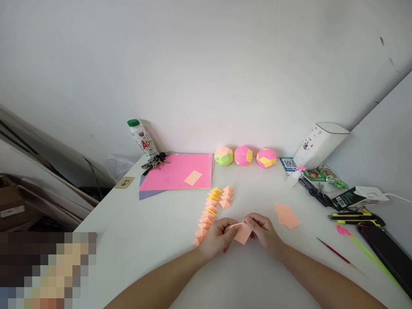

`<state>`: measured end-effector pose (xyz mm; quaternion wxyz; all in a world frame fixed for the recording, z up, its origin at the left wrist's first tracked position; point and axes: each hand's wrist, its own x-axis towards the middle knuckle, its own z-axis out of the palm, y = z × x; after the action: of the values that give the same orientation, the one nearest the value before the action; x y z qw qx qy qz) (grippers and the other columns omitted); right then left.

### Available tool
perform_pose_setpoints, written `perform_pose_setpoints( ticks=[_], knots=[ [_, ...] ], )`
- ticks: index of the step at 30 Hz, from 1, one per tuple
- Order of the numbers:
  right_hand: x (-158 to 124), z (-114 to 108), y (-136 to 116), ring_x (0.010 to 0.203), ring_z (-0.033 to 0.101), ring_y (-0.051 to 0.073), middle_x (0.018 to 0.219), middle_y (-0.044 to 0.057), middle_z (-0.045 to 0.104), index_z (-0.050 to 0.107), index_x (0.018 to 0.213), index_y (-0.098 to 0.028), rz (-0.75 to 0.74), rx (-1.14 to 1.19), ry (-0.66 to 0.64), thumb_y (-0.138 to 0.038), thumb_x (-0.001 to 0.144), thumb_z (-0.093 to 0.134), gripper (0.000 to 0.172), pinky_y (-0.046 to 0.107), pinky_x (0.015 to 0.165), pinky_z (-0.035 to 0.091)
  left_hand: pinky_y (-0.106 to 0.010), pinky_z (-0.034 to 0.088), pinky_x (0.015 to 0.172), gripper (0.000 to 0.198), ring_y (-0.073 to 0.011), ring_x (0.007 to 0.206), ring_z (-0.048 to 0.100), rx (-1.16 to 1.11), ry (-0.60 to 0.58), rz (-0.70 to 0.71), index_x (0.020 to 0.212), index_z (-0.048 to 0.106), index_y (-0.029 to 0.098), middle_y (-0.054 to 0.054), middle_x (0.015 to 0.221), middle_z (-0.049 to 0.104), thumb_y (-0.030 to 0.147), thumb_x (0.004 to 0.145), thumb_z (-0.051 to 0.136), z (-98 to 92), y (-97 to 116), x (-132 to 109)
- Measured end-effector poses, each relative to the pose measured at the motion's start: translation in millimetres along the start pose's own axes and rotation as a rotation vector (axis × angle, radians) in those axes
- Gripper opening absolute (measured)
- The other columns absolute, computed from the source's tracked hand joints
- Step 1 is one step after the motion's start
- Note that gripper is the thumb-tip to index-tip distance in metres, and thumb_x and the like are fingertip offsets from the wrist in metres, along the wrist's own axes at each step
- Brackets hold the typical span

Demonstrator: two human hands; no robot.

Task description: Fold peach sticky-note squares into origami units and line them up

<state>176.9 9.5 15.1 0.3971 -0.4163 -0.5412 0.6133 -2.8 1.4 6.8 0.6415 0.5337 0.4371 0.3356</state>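
A small peach paper piece (242,234) is held between my two hands near the table's front middle. My left hand (218,238) pinches its left side with thumb and fingers. At the upper right corner, my right hand (262,231) grips the same paper with its fingertips. Just beyond my left hand runs a row of folded peach and yellow paper pieces (206,218), partly hidden by that hand. A shorter row of folded peach pieces (226,197) stands beside it. Flat peach sheets (287,216) lie to the right of my right hand.
Three paper balls (243,156) line the wall. A pink folder (180,169) carries a peach sheet and keys (156,161), near a bottle (142,138). On the right are a white container (322,143), a box (358,196), cutters (357,217), a brush (334,252) and a black phone-like object (386,253).
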Motion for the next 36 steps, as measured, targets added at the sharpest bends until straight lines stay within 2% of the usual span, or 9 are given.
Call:
perform_pose_setpoints(
  ticks=[5,11,14,20,24,27,30,36],
  knots=[
    [-0.9,1.1,5.9,0.056,0.047,0.011,0.065,-0.001,0.052,0.061,0.081,-0.017,-0.022,-0.036,-0.024,-0.043,0.084,0.059,0.026,0.023,0.050,0.040,-0.019,0.027,0.035,0.038,-0.0063,0.033,0.035,-0.003,-0.017,-0.016,0.084,0.061,0.014,0.008,0.040,0.041,0.051,0.083,0.052,0.1,2.8,-0.7],
    [-0.6,1.2,7.4,0.052,0.045,0.010,0.059,-0.003,0.048,0.056,0.077,-0.018,-0.021,-0.061,0.082,-0.042,0.085,0.057,0.025,0.022,0.047,0.040,-0.019,0.035,0.037,0.038,-0.0074,0.037,0.044,-0.017,0.031,-0.060,0.092,0.058,0.016,0.007,0.048,0.048,0.051,0.077,0.060,3.1,8.1,-0.7],
    [0.5,1.2,8.7,0.052,0.046,0.010,0.061,-0.003,0.048,0.054,0.077,-0.019,-0.035,-0.079,0.062,-0.040,0.087,0.054,0.024,0.022,0.047,0.041,-0.018,0.034,0.036,0.037,-0.0074,0.034,0.044,-0.023,0.031,-0.030,0.092,0.059,0.016,0.008,0.043,0.048,0.050,0.079,0.059,2.1,6.5,1.2],
    [-0.5,3.0,14.7,0.057,0.053,0.013,0.072,0.002,0.059,0.065,0.097,-0.018,-0.116,-0.254,0.044,-0.037,0.086,0.056,0.024,0.024,0.050,0.046,-0.017,0.033,0.035,0.034,-0.0067,0.032,0.043,-0.016,-0.009,-0.001,0.096,0.062,0.016,0.008,0.041,0.049,0.046,0.081,0.058,-0.8,2.7,3.5],
    [-1.6,2.7,17.0,0.052,0.052,0.012,0.065,0.001,0.060,0.069,0.094,-0.018,-0.119,-0.251,0.055,-0.039,0.087,0.055,0.026,0.024,0.047,0.046,-0.017,0.034,0.033,0.035,-0.0070,0.032,0.044,-0.097,0.065,0.017,0.092,0.057,0.016,0.009,0.043,0.048,0.046,0.076,0.064,1.2,-0.1,5.6],
    [-1.5,1.9,17.9,0.052,0.056,0.013,0.066,0.003,0.063,0.069,0.097,-0.018,-0.075,-0.199,0.065,-0.040,0.085,0.057,0.028,0.025,0.046,0.048,-0.019,0.038,0.033,0.036,-0.0068,0.033,0.044,-0.232,0.139,0.010,0.081,0.051,0.018,0.010,0.046,0.048,0.045,0.068,0.071,2.4,-2.3,7.7],
    [-1.5,1.7,17.8,0.050,0.057,0.014,0.066,0.003,0.064,0.069,0.100,-0.017,-0.054,-0.172,0.065,-0.041,0.084,0.058,0.031,0.025,0.045,0.049,-0.019,0.038,0.033,0.037,-0.0066,0.033,0.041,-0.267,0.121,0.002,0.068,0.047,0.018,0.009,0.041,0.047,0.046,0.069,0.071,2.3,-2.6,8.4],
    [-1.7,2.1,14.4,0.047,0.055,0.012,0.063,0.001,0.061,0.071,0.099,-0.017,-0.038,-0.189,0.038,-0.043,0.085,0.057,0.033,0.024,0.043,0.046,-0.019,0.036,0.033,0.037,-0.0068,0.032,0.039,-0.263,0.098,0.001,0.067,0.049,0.018,0.008,0.038,0.047,0.051,0.071,0.067,2.2,0.5,6.0]
  ],
)
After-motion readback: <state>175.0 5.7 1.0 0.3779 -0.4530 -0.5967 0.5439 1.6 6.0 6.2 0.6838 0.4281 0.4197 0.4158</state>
